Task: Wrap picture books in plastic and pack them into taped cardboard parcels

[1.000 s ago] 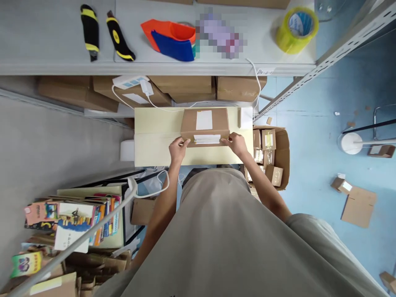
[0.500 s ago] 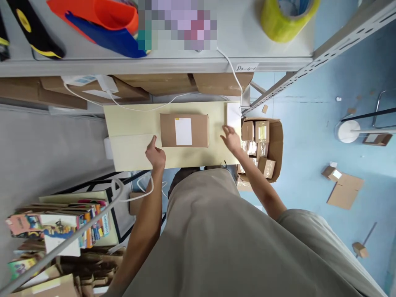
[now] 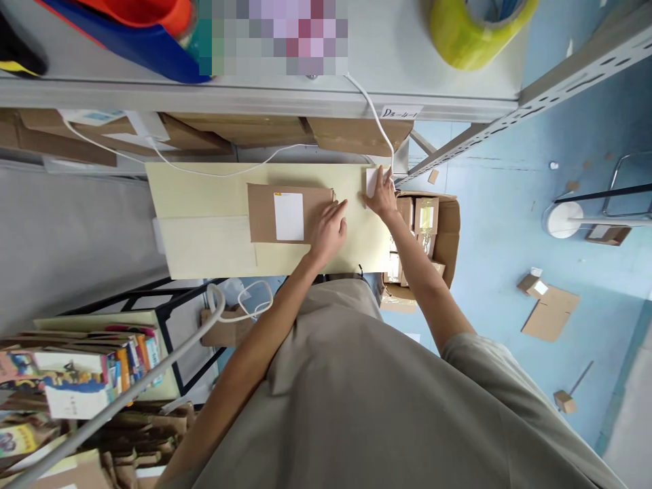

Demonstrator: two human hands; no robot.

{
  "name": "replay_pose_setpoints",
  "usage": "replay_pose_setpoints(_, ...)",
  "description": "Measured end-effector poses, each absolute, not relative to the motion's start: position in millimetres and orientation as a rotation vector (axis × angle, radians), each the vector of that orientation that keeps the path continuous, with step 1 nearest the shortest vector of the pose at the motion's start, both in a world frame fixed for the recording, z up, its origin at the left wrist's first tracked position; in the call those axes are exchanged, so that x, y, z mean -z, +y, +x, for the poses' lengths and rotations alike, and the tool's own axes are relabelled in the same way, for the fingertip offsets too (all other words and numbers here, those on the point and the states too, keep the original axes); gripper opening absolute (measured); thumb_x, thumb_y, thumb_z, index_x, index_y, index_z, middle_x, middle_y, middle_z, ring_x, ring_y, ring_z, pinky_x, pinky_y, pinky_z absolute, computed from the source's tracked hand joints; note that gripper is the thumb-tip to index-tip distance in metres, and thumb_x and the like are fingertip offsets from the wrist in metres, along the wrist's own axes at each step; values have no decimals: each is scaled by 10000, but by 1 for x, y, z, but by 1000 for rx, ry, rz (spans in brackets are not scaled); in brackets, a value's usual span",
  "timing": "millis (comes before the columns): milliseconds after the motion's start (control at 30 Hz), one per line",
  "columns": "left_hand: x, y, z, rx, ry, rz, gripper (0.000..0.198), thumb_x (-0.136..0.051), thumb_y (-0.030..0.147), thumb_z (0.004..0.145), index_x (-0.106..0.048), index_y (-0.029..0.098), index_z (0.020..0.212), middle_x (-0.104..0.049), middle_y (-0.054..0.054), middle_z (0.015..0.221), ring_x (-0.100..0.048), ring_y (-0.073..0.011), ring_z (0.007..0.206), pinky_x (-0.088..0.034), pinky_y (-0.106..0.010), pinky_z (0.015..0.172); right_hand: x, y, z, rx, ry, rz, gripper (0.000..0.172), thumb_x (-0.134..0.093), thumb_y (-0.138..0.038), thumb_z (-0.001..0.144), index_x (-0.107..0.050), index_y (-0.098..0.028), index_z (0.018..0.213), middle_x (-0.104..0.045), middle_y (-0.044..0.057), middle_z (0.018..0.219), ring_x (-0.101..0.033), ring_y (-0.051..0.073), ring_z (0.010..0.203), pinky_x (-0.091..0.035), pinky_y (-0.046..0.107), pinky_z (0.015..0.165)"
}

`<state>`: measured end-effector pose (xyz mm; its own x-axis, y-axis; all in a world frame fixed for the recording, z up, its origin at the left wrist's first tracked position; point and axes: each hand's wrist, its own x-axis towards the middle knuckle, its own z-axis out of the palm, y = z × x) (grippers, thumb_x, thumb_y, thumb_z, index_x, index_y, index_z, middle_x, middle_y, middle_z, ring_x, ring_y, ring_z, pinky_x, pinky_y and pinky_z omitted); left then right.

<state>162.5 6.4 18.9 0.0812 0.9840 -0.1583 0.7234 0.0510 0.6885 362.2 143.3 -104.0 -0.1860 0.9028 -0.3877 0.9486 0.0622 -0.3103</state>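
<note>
A closed brown cardboard box (image 3: 262,214) with a white label (image 3: 288,216) on its top lies on the pale yellow tabletop (image 3: 198,190). My left hand (image 3: 329,232) is at the right end of this box, covering its near right corner, with the fingers stretched out towards the right. At the table's right end, my right hand (image 3: 382,195) rests over a white rectangular item (image 3: 371,178), fingers apart and extended. Much of that item is hidden beneath the hand. A white cable (image 3: 374,112) hangs down to it from the shelf.
A large carton (image 3: 449,234) with several small boxes stands right of the table. Above is a grey shelf (image 3: 290,96) with yellow tape (image 3: 471,51). A metal upright (image 3: 555,88) rises at the right. Books (image 3: 132,360) and a grey pole (image 3: 132,387) are at lower left.
My left hand has moved right, from the box's left side to its right end. My right hand has gone forward onto the white item. The view has shifted slightly.
</note>
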Motion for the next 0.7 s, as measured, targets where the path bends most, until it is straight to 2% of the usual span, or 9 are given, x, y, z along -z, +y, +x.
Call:
replay_pose_setpoints(133, -15, 7, 173, -481, 1691, 1705, 598, -479, 159, 1092, -604, 170, 1676, -678, -144, 1677, -569, -302, 1639, -432, -531, 1422, 106, 139, 356, 786, 2195, 2006, 1114, -662, -463, 1029, -39, -91, 1874, 88, 328, 1935, -341, 519, 1734, -363, 717, 1361)
replay_pose_setpoints(267, -15, 10, 173, -454, 1697, 1701, 601, -476, 160, 1093, -596, 158, 1682, -669, -157, 1685, -570, -310, 1639, -429, -537, 1422, 99, 140, 353, 762, 2162, 2023, 1099, -637, -520, 1071, -20, -105, 1880, 68, 340, 1931, -331, 528, 1737, -388, 734, 1339)
replay_pose_setpoints(333, -16, 11, 173, -433, 1706, 1698, 594, -483, 166, 1096, -594, 131, 1678, -655, -179, 1695, -570, -314, 1639, -426, -526, 1424, 92, 142, 354, 712, 2137, 2019, 1069, -579, -570, 1104, -26, -85, 1879, 57, 329, 1937, -278, 519, 1763, -383, 728, 1348)
replay_pose_setpoints(400, -15, 11, 173, -422, 1713, 1695, 589, -489, 172, 1103, -590, 139, 1682, -644, -176, 1706, -564, -306, 1644, -422, -513, 1426, 85, 146, 355, 646, 2158, 1978, 996, -489, -581, 1139, -52, -83, 1883, 39, 275, 1957, -184, 480, 1803, -343, 714, 1382)
replay_pose_setpoints(500, -13, 11, 173, -433, 1713, 1693, 595, -491, 175, 1104, -586, 195, 1691, -649, -133, 1711, -557, -288, 1649, -419, -511, 1429, 78, 154, 359, 647, 2274, 1830, 868, -399, -510, 1164, -128, -107, 1883, -44, 193, 1978, -81, 395, 1839, -246, 691, 1437)
replay_pose_setpoints(567, -11, 10, 172, -451, 1708, 1695, 600, -494, 179, 1097, -589, 206, 1689, -658, -121, 1705, -561, -287, 1645, -415, -522, 1432, 75, 158, 361, 711, 2334, 1766, 802, -379, -432, 1161, -202, -96, 1868, -150, 198, 1966, -99, 369, 1841, -206, 685, 1455)
replay_pose_setpoints(700, -7, 9, 172, -473, 1700, 1687, 604, -498, 194, 1087, -596, 176, 1683, -654, -142, 1705, -564, -304, 1641, -405, -542, 1435, 69, 163, 365, 787, 2394, 1795, 674, -307, -292, 1155, -398, -92, 1793, -381, 230, 1886, -285, 383, 1795, -244, 694, 1453)
